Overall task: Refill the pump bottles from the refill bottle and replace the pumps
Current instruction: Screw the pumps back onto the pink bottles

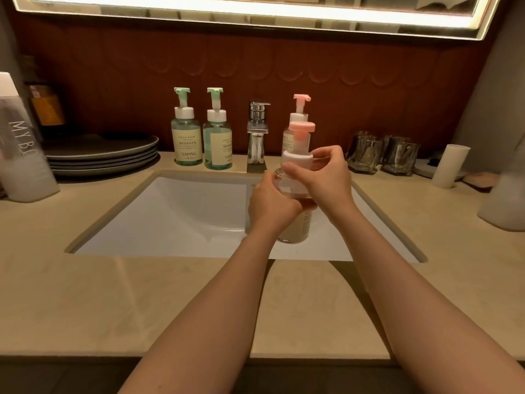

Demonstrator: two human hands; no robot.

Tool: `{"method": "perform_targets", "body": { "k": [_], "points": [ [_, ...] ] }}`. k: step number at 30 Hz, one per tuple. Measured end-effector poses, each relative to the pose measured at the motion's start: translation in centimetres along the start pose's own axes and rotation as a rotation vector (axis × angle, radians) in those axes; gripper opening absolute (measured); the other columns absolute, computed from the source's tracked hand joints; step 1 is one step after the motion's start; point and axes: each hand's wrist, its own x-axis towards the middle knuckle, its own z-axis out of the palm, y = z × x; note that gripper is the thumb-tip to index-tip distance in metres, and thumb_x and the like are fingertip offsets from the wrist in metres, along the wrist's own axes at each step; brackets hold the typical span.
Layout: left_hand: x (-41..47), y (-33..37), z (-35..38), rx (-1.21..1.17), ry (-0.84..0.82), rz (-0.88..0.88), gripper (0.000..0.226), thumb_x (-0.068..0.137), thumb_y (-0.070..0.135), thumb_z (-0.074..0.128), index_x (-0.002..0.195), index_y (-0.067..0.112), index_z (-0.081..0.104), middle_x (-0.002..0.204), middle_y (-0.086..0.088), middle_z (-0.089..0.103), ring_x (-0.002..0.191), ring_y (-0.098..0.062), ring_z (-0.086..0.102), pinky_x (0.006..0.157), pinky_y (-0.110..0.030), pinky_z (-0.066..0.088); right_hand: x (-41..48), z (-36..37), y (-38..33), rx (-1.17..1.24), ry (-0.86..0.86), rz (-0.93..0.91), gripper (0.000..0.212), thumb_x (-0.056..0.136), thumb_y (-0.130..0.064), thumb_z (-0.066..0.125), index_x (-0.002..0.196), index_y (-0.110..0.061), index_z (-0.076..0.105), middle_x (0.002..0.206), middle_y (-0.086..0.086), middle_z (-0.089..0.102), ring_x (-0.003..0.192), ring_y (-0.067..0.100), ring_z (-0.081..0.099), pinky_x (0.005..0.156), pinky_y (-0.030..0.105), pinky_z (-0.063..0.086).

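Over the white sink [176, 211] I hold a clear pump bottle [295, 228] with pale liquid. My left hand [270, 203] grips its body. My right hand [324, 172] pinches the white collar of its pink pump [299, 140], which sits on the bottle's neck. Behind it on the counter stands another pink-pump bottle [295, 120], partly hidden. Two green-pump bottles [187, 132] [218, 135] with bluish liquid stand left of the tap. A large white bottle [20, 155] stands at the far left edge.
A chrome tap [257, 132] rises behind the sink. Dark plates [105, 155] are stacked at the back left. Glass tumblers [383, 155] and a white cylinder [450, 166] sit at the back right. A beige counter [142, 294] surrounds the sink.
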Motion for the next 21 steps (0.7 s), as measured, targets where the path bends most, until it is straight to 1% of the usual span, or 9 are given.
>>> {"method": "perform_targets", "body": {
  "k": [2,4,7,9,12,15,17,19,21],
  "points": [
    [0.0,0.1,0.2,0.013,-0.011,0.002,0.073,0.072,0.029,0.078,0.132,0.023,0.037,0.136,-0.003,0.047,0.126,-0.026,0.044,0.093,-0.039,0.043,0.1,0.1,0.0,-0.032,0.013,0.007,0.070,0.073,-0.030,0.077,0.129,-0.018,0.038,0.125,0.003,0.051,0.102,0.012,0.049,0.077,0.021,0.044],
    [0.0,0.1,0.3,0.016,-0.032,0.028,0.074,0.071,0.030,0.079,0.132,0.024,0.038,0.136,-0.002,0.048,0.126,-0.026,0.044,0.095,-0.041,0.042,0.2,0.0,-0.1,-0.016,-0.063,0.049,0.075,0.075,-0.027,0.075,0.138,-0.019,0.034,0.132,0.002,0.047,0.106,0.012,0.046,0.081,0.025,0.043],
    [-0.2,0.0,0.5,0.018,-0.059,0.065,0.077,0.067,0.031,0.081,0.131,0.027,0.038,0.135,0.000,0.048,0.126,-0.025,0.044,0.097,-0.041,0.041,0.2,-0.4,-0.3,0.042,-0.143,0.078,0.064,0.074,-0.017,0.075,0.131,-0.016,0.045,0.121,-0.001,0.054,0.102,0.012,0.050,0.082,0.027,0.043],
    [-0.2,-0.1,0.8,0.071,-0.044,0.080,0.077,0.068,0.031,0.081,0.131,0.027,0.038,0.134,-0.001,0.048,0.125,-0.024,0.045,0.097,-0.040,0.041,0.1,-0.1,-0.2,0.005,-0.046,0.053,0.060,0.072,-0.019,0.077,0.125,-0.015,0.047,0.113,-0.002,0.055,0.100,0.012,0.051,0.081,0.026,0.042],
    [-0.2,0.0,1.2,0.103,-0.011,0.083,0.070,0.075,0.025,0.076,0.133,0.027,0.038,0.133,-0.003,0.048,0.124,-0.025,0.045,0.098,-0.042,0.042,-0.1,0.6,0.0,-0.115,0.066,0.050,0.060,0.076,-0.028,0.074,0.122,-0.015,0.038,0.121,0.002,0.050,0.102,0.013,0.048,0.080,0.024,0.039],
    [0.0,-0.1,1.0,0.022,-0.008,0.041,0.066,0.075,0.028,0.075,0.131,0.025,0.039,0.133,-0.003,0.049,0.125,-0.026,0.045,0.098,-0.043,0.042,-0.1,0.5,-0.2,-0.071,-0.125,0.062,0.060,0.082,-0.034,0.066,0.130,-0.016,0.034,0.127,0.004,0.046,0.106,0.015,0.048,0.077,0.023,0.041],
    [0.3,0.1,0.6,-0.021,-0.014,0.008,0.071,0.073,0.028,0.077,0.132,0.024,0.038,0.135,-0.003,0.048,0.127,-0.026,0.043,0.097,-0.043,0.042,-0.1,-0.2,-0.8,0.064,-0.276,0.079,0.048,0.091,-0.026,0.054,0.134,-0.014,0.037,0.125,0.004,0.049,0.107,0.016,0.049,0.070,0.017,0.040],
    [0.3,0.0,0.3,-0.044,-0.015,-0.004,0.078,0.069,0.030,0.079,0.134,0.023,0.036,0.136,-0.002,0.047,0.126,-0.026,0.042,0.096,-0.042,0.042,-0.1,-0.8,-1.0,0.121,-0.293,0.057,0.041,0.094,-0.021,0.050,0.133,-0.012,0.043,0.124,0.004,0.054,0.106,0.015,0.051,0.068,0.014,0.040],
    [0.2,-0.1,0.2,-0.041,-0.001,0.000,0.078,0.068,0.032,0.080,0.133,0.023,0.036,0.136,-0.003,0.047,0.125,-0.027,0.043,0.095,-0.042,0.043,-0.1,-0.8,-0.8,0.039,-0.179,-0.016,0.047,0.087,-0.024,0.062,0.130,-0.010,0.048,0.123,0.004,0.058,0.104,0.014,0.054,0.077,0.018,0.045]
  ]
}}
